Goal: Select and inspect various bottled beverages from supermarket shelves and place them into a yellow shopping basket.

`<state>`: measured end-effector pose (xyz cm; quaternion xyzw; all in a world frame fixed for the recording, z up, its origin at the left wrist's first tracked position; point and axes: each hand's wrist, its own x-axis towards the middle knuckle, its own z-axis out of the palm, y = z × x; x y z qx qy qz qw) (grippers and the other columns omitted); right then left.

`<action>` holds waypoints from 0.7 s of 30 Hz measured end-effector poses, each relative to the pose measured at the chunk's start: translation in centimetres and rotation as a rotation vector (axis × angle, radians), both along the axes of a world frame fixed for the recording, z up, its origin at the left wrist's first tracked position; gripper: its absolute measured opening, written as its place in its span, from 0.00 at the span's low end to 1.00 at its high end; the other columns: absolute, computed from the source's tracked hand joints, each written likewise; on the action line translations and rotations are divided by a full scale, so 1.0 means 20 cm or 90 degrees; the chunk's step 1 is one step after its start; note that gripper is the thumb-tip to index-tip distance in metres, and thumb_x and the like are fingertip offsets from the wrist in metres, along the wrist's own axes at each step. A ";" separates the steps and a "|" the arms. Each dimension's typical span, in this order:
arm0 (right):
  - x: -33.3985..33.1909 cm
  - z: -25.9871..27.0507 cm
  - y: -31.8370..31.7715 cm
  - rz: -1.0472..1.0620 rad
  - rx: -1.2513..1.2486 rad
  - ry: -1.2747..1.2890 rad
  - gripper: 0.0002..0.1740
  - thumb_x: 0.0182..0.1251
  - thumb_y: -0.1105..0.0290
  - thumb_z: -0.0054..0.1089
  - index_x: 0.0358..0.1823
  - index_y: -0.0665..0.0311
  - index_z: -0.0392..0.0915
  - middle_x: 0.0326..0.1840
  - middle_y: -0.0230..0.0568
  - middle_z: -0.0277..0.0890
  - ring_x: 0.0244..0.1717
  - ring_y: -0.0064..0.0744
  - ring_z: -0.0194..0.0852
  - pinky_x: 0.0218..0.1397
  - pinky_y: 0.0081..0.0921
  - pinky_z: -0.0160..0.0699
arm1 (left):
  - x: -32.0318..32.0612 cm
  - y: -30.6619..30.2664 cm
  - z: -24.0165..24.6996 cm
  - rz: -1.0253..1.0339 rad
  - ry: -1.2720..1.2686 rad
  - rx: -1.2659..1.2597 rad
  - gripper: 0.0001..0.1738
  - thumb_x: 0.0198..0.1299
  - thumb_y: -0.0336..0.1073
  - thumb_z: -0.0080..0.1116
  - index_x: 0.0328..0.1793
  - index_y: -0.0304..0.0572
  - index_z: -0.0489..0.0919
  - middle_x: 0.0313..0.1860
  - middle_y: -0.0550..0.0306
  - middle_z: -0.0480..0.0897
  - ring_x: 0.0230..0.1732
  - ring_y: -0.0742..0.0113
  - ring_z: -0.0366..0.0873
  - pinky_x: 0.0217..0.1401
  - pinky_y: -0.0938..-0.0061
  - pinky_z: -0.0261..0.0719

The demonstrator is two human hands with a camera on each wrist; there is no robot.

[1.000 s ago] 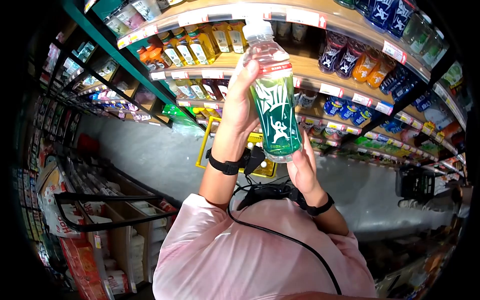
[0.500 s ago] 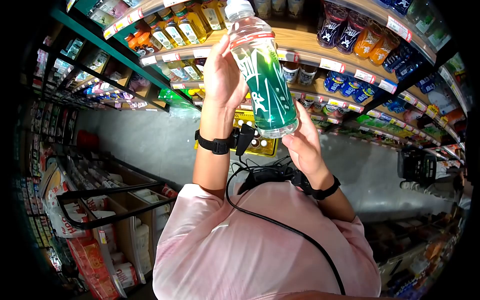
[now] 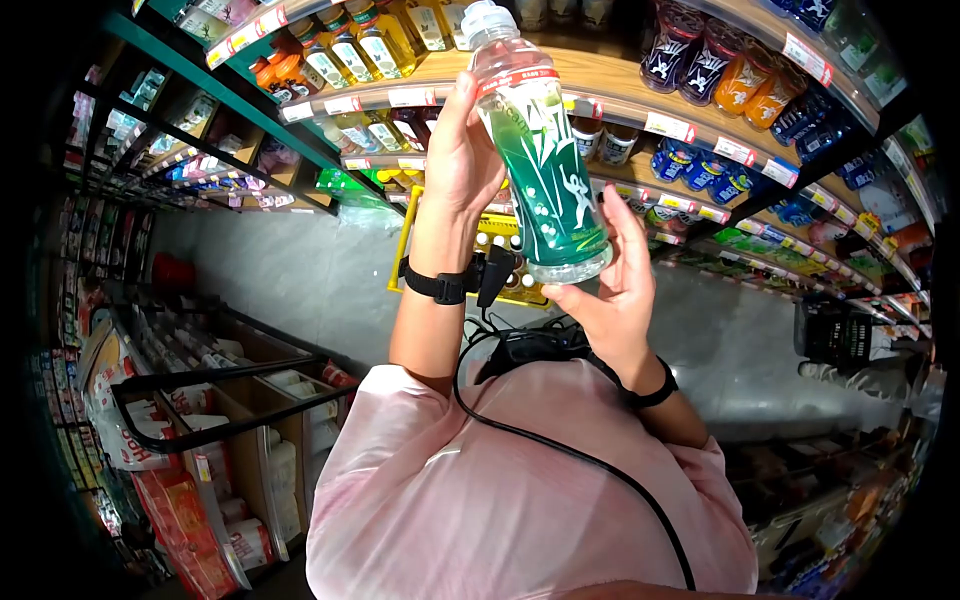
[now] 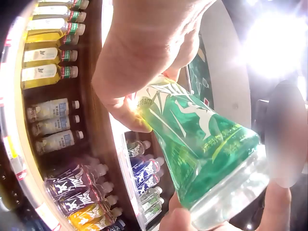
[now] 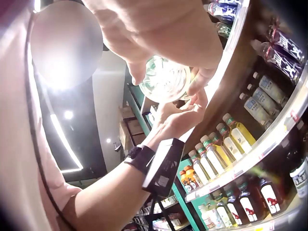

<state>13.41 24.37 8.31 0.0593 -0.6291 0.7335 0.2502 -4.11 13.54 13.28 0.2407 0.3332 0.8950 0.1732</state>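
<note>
A drink bottle (image 3: pixel 552 165) with green liquid, a clear cap and white figures on its label is held up tilted in front of the chest. My left hand (image 3: pixel 462 160) grips it around the upper half, with the fingers behind it hidden in the head view. At the bottom end, my right hand (image 3: pixel 618 295) holds the base between thumb and fingers. From the right wrist view, the round clear base of the bottle (image 5: pixel 165 79) shows between the thumb and fingers. In the left wrist view, the thumb and a finger of the right hand (image 4: pixel 276 207) flank the base.
Shelves of bottles run ahead, with yellow tea bottles (image 3: pixel 350 50), purple bottles (image 3: pixel 668 50) and orange bottles (image 3: pixel 745 80). A yellow basket (image 3: pixel 400 250) with several capped bottles stands on the floor below. At left is a rack with a black rail (image 3: pixel 230 385); a black basket (image 3: pixel 835 330) is at right.
The bottle came down and closer to the body, then turned so its printed figure shifted to the right. The right hand's fingers have spread up along the base.
</note>
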 end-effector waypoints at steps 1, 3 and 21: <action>0.00 0.01 0.00 0.024 -0.031 0.010 0.52 0.54 0.79 0.74 0.78 0.72 0.51 0.71 0.42 0.59 0.73 0.35 0.62 0.73 0.34 0.66 | 0.00 0.00 0.00 -0.018 -0.013 0.042 0.31 0.75 0.53 0.46 0.70 0.34 0.70 0.61 0.46 0.81 0.61 0.57 0.80 0.66 0.60 0.77; 0.00 0.00 0.02 0.071 -0.082 -0.002 0.52 0.56 0.79 0.73 0.78 0.72 0.50 0.73 0.44 0.58 0.74 0.35 0.60 0.74 0.35 0.64 | -0.02 -0.01 -0.04 -0.042 -0.021 0.081 0.31 0.75 0.53 0.46 0.70 0.34 0.70 0.62 0.45 0.80 0.62 0.55 0.79 0.67 0.59 0.76; 0.00 0.01 0.03 0.231 -0.148 -0.011 0.45 0.66 0.76 0.55 0.80 0.75 0.42 0.80 0.52 0.53 0.77 0.38 0.57 0.78 0.36 0.55 | -0.08 0.01 -0.10 -0.172 -0.084 0.217 0.41 0.74 0.63 0.35 0.76 0.33 0.61 0.70 0.29 0.69 0.60 0.44 0.79 0.59 0.53 0.83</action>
